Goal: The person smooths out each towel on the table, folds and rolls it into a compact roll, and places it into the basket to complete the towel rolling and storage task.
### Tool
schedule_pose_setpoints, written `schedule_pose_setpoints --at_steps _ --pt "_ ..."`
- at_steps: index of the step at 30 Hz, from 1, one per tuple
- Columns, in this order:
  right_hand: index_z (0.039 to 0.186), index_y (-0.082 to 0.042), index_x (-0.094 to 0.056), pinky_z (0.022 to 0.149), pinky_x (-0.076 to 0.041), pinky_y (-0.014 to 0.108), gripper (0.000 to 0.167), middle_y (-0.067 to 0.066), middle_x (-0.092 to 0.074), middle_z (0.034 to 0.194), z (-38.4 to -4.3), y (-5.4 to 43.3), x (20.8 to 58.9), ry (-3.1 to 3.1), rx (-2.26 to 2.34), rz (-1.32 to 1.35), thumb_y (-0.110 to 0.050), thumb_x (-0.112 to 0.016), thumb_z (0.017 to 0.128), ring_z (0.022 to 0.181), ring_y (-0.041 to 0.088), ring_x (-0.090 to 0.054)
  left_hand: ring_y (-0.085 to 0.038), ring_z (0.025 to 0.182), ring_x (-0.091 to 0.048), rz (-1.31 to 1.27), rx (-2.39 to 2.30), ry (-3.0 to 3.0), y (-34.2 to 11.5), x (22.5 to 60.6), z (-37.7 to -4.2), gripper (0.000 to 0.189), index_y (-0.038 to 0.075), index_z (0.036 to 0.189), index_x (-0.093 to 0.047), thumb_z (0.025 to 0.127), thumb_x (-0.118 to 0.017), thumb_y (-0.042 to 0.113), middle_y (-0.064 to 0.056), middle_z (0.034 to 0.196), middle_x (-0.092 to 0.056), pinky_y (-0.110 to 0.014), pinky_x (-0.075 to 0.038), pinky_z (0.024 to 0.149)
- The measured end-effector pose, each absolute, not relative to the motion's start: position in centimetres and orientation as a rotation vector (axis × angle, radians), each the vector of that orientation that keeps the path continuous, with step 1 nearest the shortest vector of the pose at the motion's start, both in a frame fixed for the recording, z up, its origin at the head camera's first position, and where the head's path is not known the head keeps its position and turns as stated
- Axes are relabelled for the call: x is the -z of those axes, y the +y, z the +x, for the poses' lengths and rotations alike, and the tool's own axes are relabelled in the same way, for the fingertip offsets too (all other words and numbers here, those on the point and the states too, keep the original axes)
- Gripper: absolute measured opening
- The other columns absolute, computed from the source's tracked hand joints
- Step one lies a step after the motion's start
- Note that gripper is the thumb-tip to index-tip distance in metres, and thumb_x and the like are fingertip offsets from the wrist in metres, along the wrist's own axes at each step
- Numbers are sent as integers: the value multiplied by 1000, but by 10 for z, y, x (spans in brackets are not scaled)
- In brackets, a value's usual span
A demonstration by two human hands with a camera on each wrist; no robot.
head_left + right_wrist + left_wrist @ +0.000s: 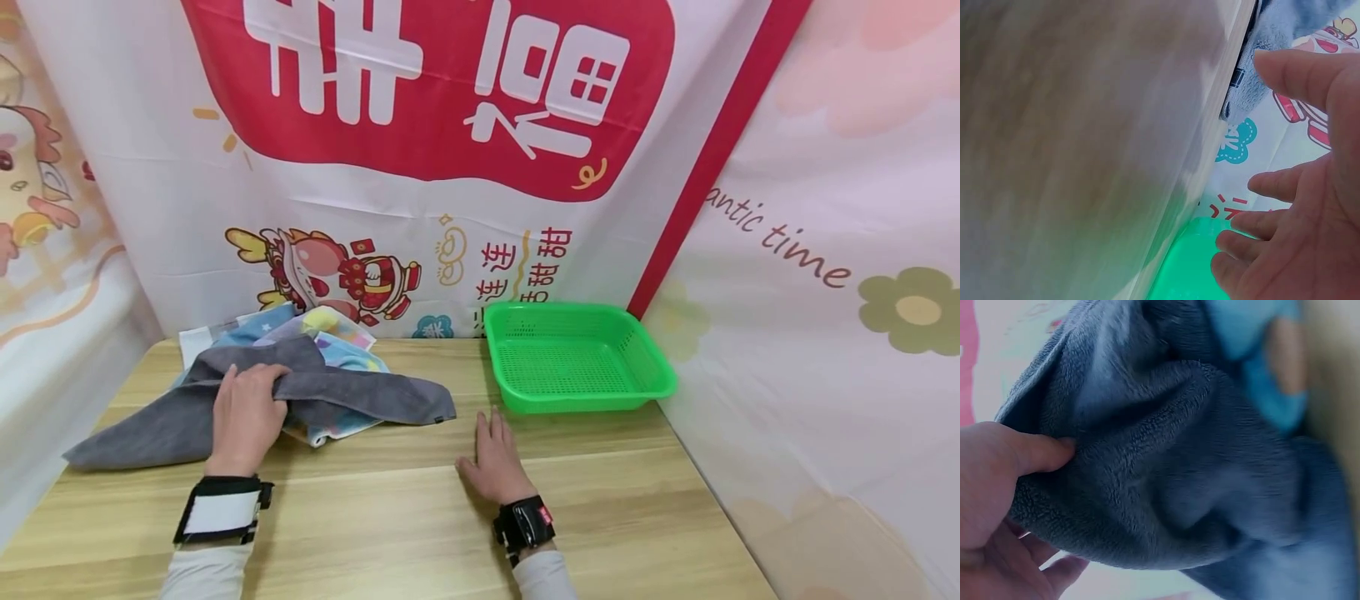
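Note:
At the left of the table, my left hand (247, 417) pinches a dark grey towel (375, 393) between thumb and fingers. In the left wrist view the thumb lies on the fuzzy cloth (1141, 462), which hangs in folds from the grip. Partly hidden beneath it are patterned towels (341, 346) in blue, purple and yellow. My right hand (498, 458) is over the table in front of the green basket (581, 404), fingers spread and holding nothing. One corner of the grey towel, with a small dark tag, points toward this hand.
The wooden table (360, 525) meets a printed cloth backdrop (420, 200) behind the towels and basket. Another printed cloth (825, 375) hangs along the right side, close to the basket. A pale cloth (75, 375) borders the table's left.

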State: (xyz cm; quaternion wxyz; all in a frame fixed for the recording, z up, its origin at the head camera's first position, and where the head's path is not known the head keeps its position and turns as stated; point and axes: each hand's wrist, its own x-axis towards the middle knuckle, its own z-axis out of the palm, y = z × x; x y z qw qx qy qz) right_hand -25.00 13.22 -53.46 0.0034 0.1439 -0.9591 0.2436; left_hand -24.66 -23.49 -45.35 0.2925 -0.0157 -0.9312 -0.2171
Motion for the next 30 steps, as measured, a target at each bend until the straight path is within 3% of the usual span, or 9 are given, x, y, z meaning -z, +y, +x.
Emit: schedule_pose_setpoints --at_steps 4,8,13,18,24,27,30 --pt "158 6 -22 123 -18 59 87 34 -10 164 -250 131 535 -3011 -773 463 -33 -68 95 152 50 -14 -51 99 -63 -53 611 -2418 -226 429 -243 37 -5 107 -72 75 -59 -17 -30 106 -69 -66 -46 94" --pt "159 5 -21 124 -18 58 87 33 -9 165 -250 131 535 -3024 -779 458 -34 -68 96 152 49 -14 -50 101 -63 -81 660 -2362 -212 405 -233 39 -2 112 -71 77 -60 -13 -27 116 -67 -64 -52 75" --pt "159 5 -21 124 -18 58 89 33 -9 165 -249 131 535 -3024 -776 455 -34 -69 95 152 49 -14 -47 97 -66 -161 714 -2323 -190 391 -213 44 -2 114 -70 72 -66 -12 -25 115 -68 -61 -54 71" --pt "159 3 -20 123 -19 58 95 32 -11 165 -246 128 533 -3027 -802 485 -35 -74 91 152 49 -14 -42 93 -69 -280 735 -2480 -167 419 -195 46 0 111 -72 68 -68 -13 -20 108 -71 -57 -57 73" --pt "158 5 -23 123 -21 58 98 35 -16 162 -249 120 529 -3021 -759 592 -24 -81 85 151 50 -19 -35 104 -68 -423 820 -3015 -154 468 -178 36 6 116 -72 80 -76 -2 -13 113 -71 -54 -57 83" --pt "157 4 -27 123 -22 57 95 34 -20 162 -252 115 524 -3033 -738 643 -20 -82 84 150 49 -21 -32 106 -66 -496 1004 -3160 -160 478 -173 41 5 122 -69 84 -82 14 -11 117 -70 -51 -56 87" --pt "155 4 -33 123 -23 55 88 32 -26 161 -259 108 519 -3027 -677 711 -17 -81 84 149 48 -25 -32 109 -65 -512 1162 -3142 -176 475 -170 49 2 128 -65 89 -79 29 -14 123 -68 -50 -55 88"
